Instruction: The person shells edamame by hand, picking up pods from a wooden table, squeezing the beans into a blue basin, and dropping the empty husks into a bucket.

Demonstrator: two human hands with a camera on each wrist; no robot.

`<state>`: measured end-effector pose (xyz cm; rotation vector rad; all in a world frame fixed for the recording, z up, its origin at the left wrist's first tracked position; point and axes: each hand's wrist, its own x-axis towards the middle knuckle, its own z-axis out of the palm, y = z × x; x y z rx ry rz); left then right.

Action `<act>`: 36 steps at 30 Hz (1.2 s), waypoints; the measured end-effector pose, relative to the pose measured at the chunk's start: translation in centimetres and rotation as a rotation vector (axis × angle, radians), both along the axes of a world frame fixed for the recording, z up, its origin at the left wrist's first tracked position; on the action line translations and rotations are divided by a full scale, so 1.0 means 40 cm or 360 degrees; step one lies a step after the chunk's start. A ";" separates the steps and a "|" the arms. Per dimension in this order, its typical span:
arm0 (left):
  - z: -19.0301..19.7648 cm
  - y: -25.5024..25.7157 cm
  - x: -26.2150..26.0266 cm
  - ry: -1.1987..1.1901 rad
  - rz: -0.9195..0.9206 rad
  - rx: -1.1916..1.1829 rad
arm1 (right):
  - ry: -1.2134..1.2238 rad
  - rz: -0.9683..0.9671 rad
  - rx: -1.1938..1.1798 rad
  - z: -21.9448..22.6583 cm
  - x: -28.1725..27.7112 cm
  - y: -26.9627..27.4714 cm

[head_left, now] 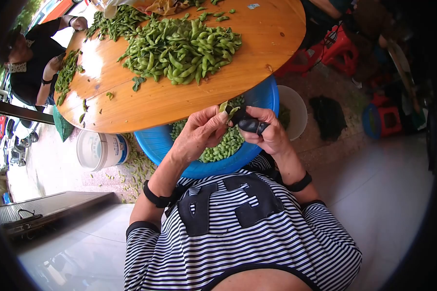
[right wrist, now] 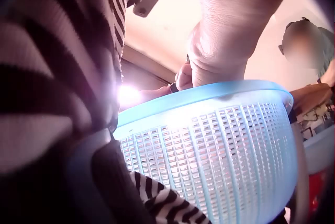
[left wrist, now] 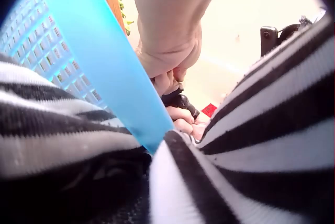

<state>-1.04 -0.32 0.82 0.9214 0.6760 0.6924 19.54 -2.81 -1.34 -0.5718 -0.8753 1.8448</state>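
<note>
Over the blue basket (head_left: 147, 145), my left hand (head_left: 199, 131) pinches a green soybean pod (head_left: 224, 107) between thumb and fingers. My right hand (head_left: 272, 133) meets it from the other side, its black-covered fingertips (head_left: 251, 126) curled in on the pod's end. Shelled green beans (head_left: 223, 148) lie in the basket below both hands. In the right wrist view the basket's lattice wall (right wrist: 209, 145) hides most of the fingers. The left wrist view shows the left hand (left wrist: 167, 62) beyond the basket rim.
A wooden table (head_left: 257, 53) carries a large heap of unshelled pods (head_left: 184, 51). Another person (head_left: 34, 63) is at its left end, by a smaller pile (head_left: 68, 75). A white bucket (head_left: 94, 150) stands left of the basket, with pods scattered on the floor. Red stools (head_left: 342, 51) are at right.
</note>
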 end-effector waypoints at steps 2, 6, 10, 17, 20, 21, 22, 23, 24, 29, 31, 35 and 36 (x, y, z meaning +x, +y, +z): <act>-0.015 -0.001 0.008 -0.0270 0.0013 -0.0166 | 0.0121 0.0036 0.0013 -0.003 -0.001 0.008; -0.030 0.001 0.010 -0.0382 0.0128 -0.0247 | 0.0239 -0.0025 0.0095 -0.002 -0.013 0.015; -0.008 -0.002 0.002 -0.0289 0.0071 -0.0297 | -0.0286 -0.0198 -0.0045 0.025 -0.004 0.003; 0.005 -0.022 -0.051 0.0903 -0.0351 0.1651 | -0.1584 -0.1074 0.0484 0.087 0.184 -0.028; 0.070 0.025 -0.081 0.0800 -0.0018 0.1424 | -0.2883 -0.1246 0.0512 0.064 0.297 -0.030; 0.090 0.044 -0.089 0.0930 0.0260 0.1213 | -0.3033 -0.1149 0.0317 0.069 0.312 -0.037; 0.086 0.076 -0.100 0.1044 0.0472 0.1272 | -0.2973 -0.1156 0.0265 0.074 0.315 -0.041; 0.095 0.106 -0.103 0.1257 0.0624 0.1582 | -0.2967 -0.1156 0.0274 0.069 0.317 -0.043; 0.092 0.134 -0.100 0.1398 0.0695 0.1739 | -0.2935 -0.1209 0.0309 0.059 0.320 -0.045; 0.048 0.191 -0.068 0.1924 0.0830 0.2130 | -0.2794 -0.1353 0.0462 0.045 0.291 -0.032; 0.045 0.183 -0.060 0.2109 0.0869 0.2091 | -0.2578 -0.1245 0.0390 0.081 0.247 -0.023; 0.049 0.168 -0.076 0.1865 0.0998 0.2172 | -0.1889 -0.1060 0.0730 0.096 0.148 0.005; 0.057 0.163 -0.079 0.1759 0.1065 0.2224 | -0.1759 -0.0933 0.0689 0.108 0.112 0.008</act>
